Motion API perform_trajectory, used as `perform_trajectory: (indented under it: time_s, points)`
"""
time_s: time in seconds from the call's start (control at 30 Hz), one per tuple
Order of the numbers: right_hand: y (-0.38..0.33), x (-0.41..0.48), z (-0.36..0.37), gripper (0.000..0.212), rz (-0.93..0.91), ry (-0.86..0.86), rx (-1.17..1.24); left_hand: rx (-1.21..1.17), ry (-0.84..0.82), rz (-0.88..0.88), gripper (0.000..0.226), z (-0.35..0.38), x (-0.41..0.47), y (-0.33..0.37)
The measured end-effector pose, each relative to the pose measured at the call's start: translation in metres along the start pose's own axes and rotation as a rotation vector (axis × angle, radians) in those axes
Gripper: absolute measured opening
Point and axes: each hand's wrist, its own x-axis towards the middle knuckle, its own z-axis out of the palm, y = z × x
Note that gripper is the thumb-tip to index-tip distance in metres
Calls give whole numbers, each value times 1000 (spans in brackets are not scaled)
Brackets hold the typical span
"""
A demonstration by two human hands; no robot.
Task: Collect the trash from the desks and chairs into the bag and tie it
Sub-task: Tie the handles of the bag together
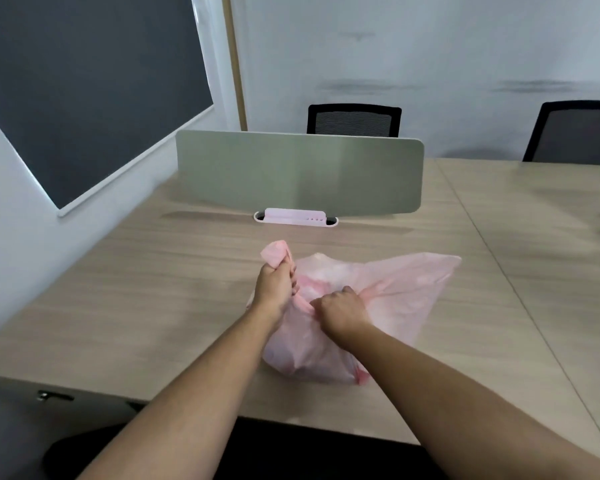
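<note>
- Pink plastic bag (406,299) is sitting on the light wood-grain table (153,299), near the front edge, pretty much right in front of the person.
- The bag looks filled; you can see lumpy stuff through the thin plastic, but I can't tell what any of it is.
- Left hand (274,289) is fisted around a gathered bunch of the bag's top, with a tuft of pink plastic sticking out above the knuckles.
- Right hand (342,311) is curled tight on another bunch of the plastic, just to the right of the left one; the two hands are close but not touching.
- The right side of the bag fans out flat across the table, away from the right hand.
- Behind the bag there's a grey divider screen (298,171) standing upright across the table, with a white cable slot (296,217) at its base.
- Two black mesh office chairs are on the far side: one (354,121) behind the screen, the other (579,133) off at the right edge.
- A dark board with a white frame (84,81) hangs on the wall to the left.
- The whole shot is a bit motion-blurred.
</note>
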Motion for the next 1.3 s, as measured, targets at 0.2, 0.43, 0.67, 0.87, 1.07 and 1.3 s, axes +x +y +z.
perform_trajectory:
  time_s: [0.2,0.43,0.67,0.87,1.07,1.3]
  points:
    - [13,-1,0,30,-36,74,-98,116,-61,-29,26,10,-9,15]
    - [38,-47,-9,54,-29,668,34,343,12,17,34,11,-2,6]
    - [63,-78,-27,101,437,910,312,362,129,76,30,21,13,-5]
    - [88,-64,-42,129,917,680,1069,343,118,61,33,19,15,-7]
    - [74,-23,-25,108,795,475,1119,307,21,58,30,22,5,-6]
    - [54,10,-25,18,527,466,1456,192,-56,14,37,14,8,-9]
